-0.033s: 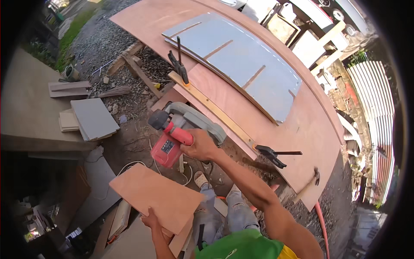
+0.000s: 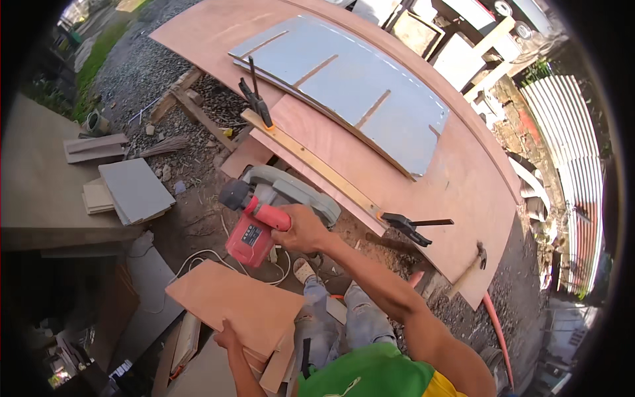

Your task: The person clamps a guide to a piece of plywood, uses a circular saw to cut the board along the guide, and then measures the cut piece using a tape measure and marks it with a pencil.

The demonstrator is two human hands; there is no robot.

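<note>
My right hand (image 2: pixel 301 229) is wrapped round the red handle of a circular saw (image 2: pixel 246 239), which has a red body, a black end cap and a grey guard. The saw hangs beside the near edge of the plywood sheet (image 2: pixel 456 218). At the lower left, my left hand (image 2: pixel 228 336) grips the edge of a rectangular plywood piece (image 2: pixel 235 296), its thumb side partly hidden. A wooden straightedge (image 2: pixel 311 162) lies along the sheet's near edge under two black bar clamps, one at its far left end (image 2: pixel 260 109) and one at its right end (image 2: pixel 405 227).
A grey-blue panel (image 2: pixel 350 86) rests on the sheet. A hammer (image 2: pixel 471 270) lies near its right corner. Cut boards (image 2: pixel 137 190) are stacked at left. A white cord (image 2: pixel 215 253) and an orange hose (image 2: pixel 497 334) cross the ground; gravel surrounds the bench.
The whole view has shifted a little, with the bench moving left and up in it. The saw is slightly farther right relative to the straightedge. Both hands keep their holds.
</note>
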